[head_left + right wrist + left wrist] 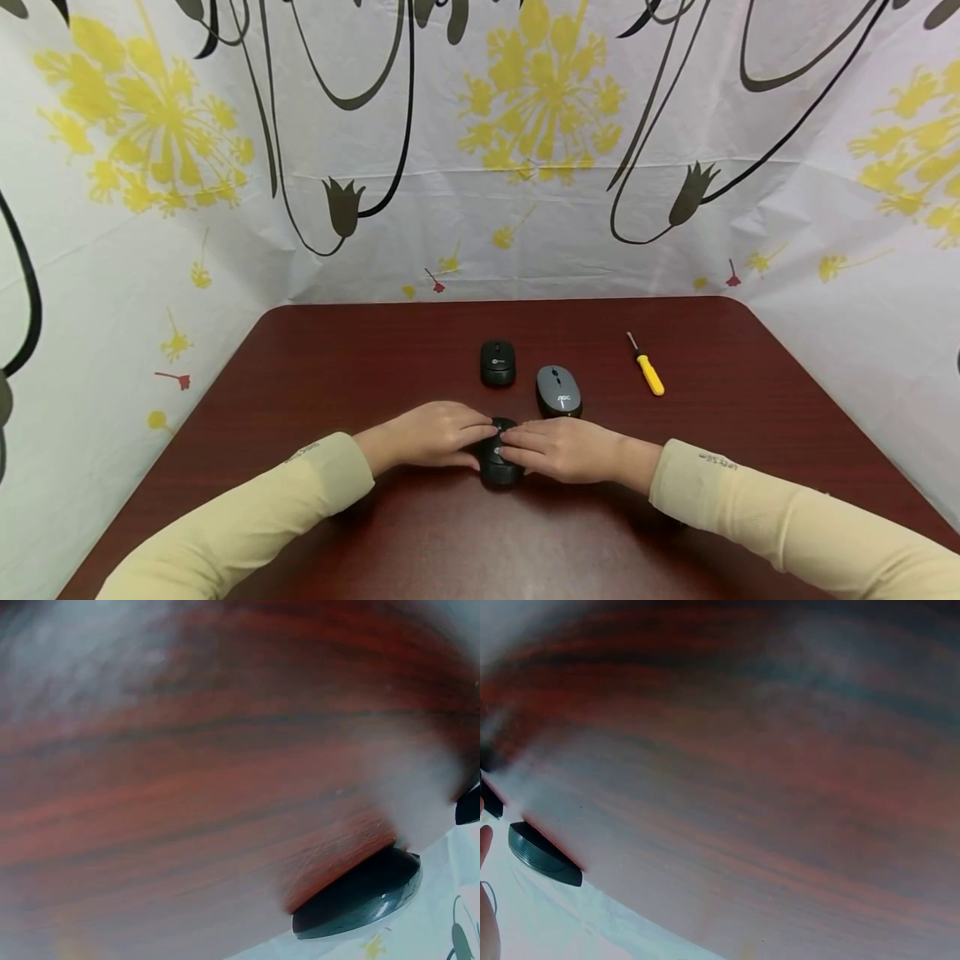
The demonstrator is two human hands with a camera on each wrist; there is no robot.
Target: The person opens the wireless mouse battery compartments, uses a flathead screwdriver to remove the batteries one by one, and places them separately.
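In the head view a black computer mouse (501,473) lies on the table between my two hands. My left hand (438,435) holds it from the left, its thumb at the near side and its fingers at the top. From the right, my right hand (566,450) holds the same mouse with fingertips laid over its top. Much of its upper surface is hidden under the fingers. Just beyond my right hand sits a grey mouse (558,390) with a black base, also seen in the right wrist view as a dark, glossy shape (360,896).
A second black mouse (497,363) stands farther back, left of the grey one. To the right lies a yellow-handled screwdriver (649,375). The dark red wooden table (360,350) ends at a white curtain (480,242) printed with flowers, which also runs along both sides.
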